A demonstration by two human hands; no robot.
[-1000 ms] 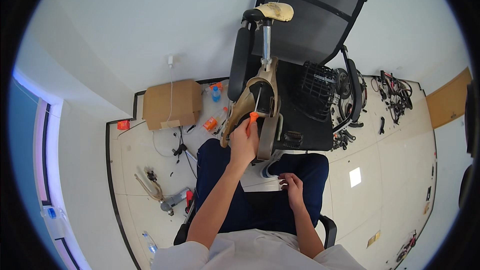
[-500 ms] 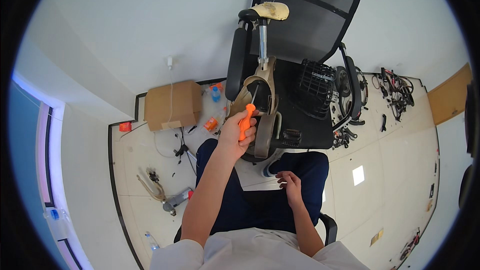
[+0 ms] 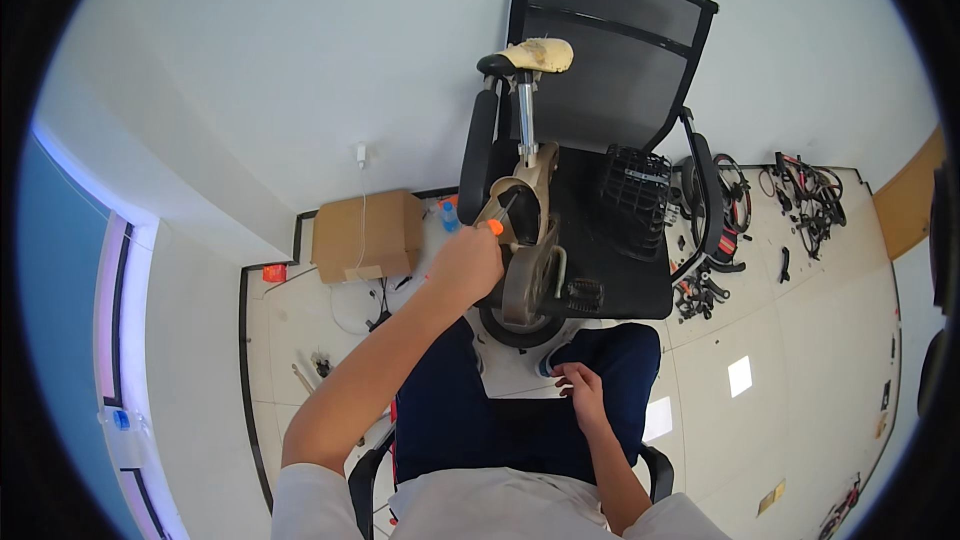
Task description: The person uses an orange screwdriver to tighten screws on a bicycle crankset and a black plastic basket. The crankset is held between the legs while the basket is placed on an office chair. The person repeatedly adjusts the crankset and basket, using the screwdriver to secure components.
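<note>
While seated: the person looks down at a small beige bicycle frame (image 3: 525, 230) stood upright on the seat of a black mesh-backed office chair (image 3: 610, 90) directly ahead.
Left hand: the left hand (image 3: 466, 266) is raised and closed in a fist around an orange-handled tool (image 3: 496, 225), whose dark shaft points up and right against the frame's beige side.
Tool position: the orange handle shows just above the knuckles, touching or just beside the frame's upper part; the tip itself is too small to make out.
Right hand: the right hand (image 3: 580, 387) rests low on the person's dark-blue-trousered lap, fingers loosely curled, palm down on a white sheet (image 3: 515, 372); it grips nothing that can be seen.
Frame details: a silver seat post (image 3: 525, 112) rises to a cream saddle (image 3: 540, 54); a black tyre (image 3: 478, 172) stands at the left.
On the chair: a black wire basket (image 3: 632, 198) lies to the right of the frame.
Floor, left: a brown cardboard box (image 3: 366, 237) stands near the wall.
Floor, right: black bicycle parts (image 3: 810, 195) lie scattered on pale tiles.
</note>
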